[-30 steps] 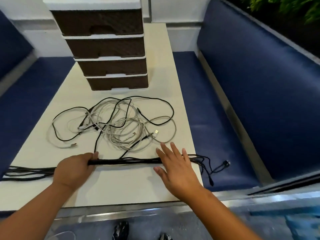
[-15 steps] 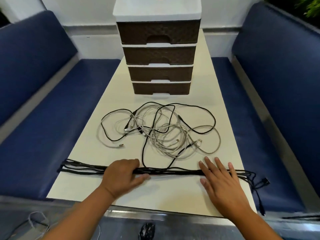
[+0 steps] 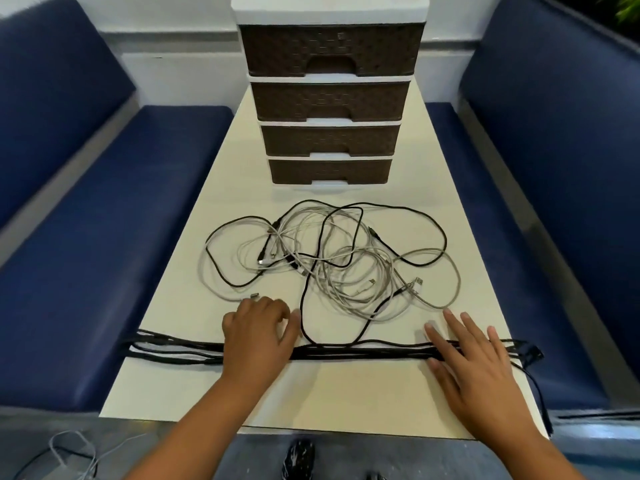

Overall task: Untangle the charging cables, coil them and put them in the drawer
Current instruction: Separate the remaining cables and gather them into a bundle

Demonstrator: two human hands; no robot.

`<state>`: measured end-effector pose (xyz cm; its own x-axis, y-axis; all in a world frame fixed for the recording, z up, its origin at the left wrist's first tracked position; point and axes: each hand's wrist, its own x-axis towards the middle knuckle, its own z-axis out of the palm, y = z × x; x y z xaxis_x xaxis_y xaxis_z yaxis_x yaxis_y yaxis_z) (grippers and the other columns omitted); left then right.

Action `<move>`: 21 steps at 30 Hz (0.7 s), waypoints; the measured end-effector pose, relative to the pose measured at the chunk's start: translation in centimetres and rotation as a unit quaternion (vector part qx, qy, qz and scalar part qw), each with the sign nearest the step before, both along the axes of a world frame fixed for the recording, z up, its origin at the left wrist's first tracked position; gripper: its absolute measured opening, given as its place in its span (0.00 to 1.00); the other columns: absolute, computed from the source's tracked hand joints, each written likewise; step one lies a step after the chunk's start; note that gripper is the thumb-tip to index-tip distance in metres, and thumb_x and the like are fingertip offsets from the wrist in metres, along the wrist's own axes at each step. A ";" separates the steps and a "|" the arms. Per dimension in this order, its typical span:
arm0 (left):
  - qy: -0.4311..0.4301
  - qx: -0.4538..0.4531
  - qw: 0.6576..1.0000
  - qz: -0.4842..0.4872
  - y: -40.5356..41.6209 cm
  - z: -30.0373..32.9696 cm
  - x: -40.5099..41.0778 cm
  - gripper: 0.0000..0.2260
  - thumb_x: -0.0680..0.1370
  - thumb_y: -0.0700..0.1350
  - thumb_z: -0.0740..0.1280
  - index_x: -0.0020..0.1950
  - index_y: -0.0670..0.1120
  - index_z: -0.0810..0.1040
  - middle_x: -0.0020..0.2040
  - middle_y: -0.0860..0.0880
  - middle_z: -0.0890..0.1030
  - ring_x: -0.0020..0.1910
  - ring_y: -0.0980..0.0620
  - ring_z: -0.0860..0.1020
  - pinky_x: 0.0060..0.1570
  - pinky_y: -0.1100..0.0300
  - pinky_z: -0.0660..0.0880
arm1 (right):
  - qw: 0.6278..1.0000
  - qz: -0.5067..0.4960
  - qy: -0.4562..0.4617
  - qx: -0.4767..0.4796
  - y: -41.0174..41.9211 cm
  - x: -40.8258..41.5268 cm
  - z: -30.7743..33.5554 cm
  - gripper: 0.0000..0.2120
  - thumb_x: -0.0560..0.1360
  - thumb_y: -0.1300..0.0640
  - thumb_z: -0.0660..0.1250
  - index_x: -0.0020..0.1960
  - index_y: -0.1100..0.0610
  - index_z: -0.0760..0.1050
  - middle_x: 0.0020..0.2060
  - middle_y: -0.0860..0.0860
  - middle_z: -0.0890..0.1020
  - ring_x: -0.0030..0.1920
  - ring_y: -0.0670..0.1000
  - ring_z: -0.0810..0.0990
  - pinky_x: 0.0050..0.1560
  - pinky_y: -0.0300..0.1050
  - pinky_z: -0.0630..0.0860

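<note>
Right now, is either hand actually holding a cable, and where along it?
Neither plainly grips. The right hand lies flat, fingers straight, on the black cable bundle near its right end. The left hand rests curled over it left of middle; whether it pinches cannot be told.

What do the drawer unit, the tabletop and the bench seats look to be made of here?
Drawer unit: moulded plastic by the look, brown fronts in a woven-rattan texture, smooth white frame. Tabletop: cream, smooth, probably laminate; faint sheen, no grain. Bench seats: padded blue upholstery, matte; fabric or vinyl, cannot tell.
</note>
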<state>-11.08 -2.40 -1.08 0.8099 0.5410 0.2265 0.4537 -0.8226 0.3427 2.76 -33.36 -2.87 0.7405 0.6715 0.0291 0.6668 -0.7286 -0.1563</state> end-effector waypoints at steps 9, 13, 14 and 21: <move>0.081 -0.178 0.981 0.011 -0.1 0.9 7.7 0.09 0.79 0.46 0.63 0.44 0.43 0.73 0.39 0.47 0.77 0.41 0.47 0.76 0.34 0.57 0.64 | 0.999 -0.034 -0.007 0.029 -0.3 0.2 0.0 0.28 0.78 0.39 0.53 0.71 0.52 0.71 0.72 0.53 0.70 0.75 0.57 0.63 0.76 0.51 0.48; 0.016 -0.323 0.946 0.039 0.5 2.8 10.6 0.06 0.79 0.44 0.66 0.43 0.44 0.74 0.36 0.50 0.77 0.35 0.52 0.76 0.33 0.64 0.69 | 0.998 -0.037 -0.011 0.049 -0.5 0.2 -0.2 0.27 0.78 0.39 0.54 0.69 0.52 0.72 0.71 0.53 0.71 0.74 0.57 0.63 0.76 0.53 0.51; 0.001 -0.346 0.937 0.046 0.8 3.4 11.2 0.07 0.79 0.45 0.67 0.42 0.46 0.73 0.35 0.50 0.76 0.35 0.51 0.76 0.35 0.62 0.73 | 0.998 -0.034 -0.012 0.054 -0.6 0.2 -0.3 0.27 0.78 0.39 0.54 0.69 0.52 0.72 0.71 0.53 0.71 0.74 0.58 0.63 0.76 0.54 0.51; -0.118 -0.523 0.843 0.040 2.9 11.2 16.0 0.10 0.83 0.43 0.57 0.41 0.47 0.67 0.32 0.47 0.72 0.26 0.52 0.67 0.27 0.62 0.65 | 0.996 -0.027 -0.014 0.083 -0.6 0.4 -0.4 0.24 0.78 0.39 0.55 0.68 0.50 0.72 0.70 0.52 0.72 0.74 0.57 0.64 0.75 0.54 0.52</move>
<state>4.93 0.50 10.14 0.7610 0.5947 -0.2592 0.3109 0.0164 0.9503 3.20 -33.98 -3.29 0.7729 0.6148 0.1571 0.6330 -0.7296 -0.2590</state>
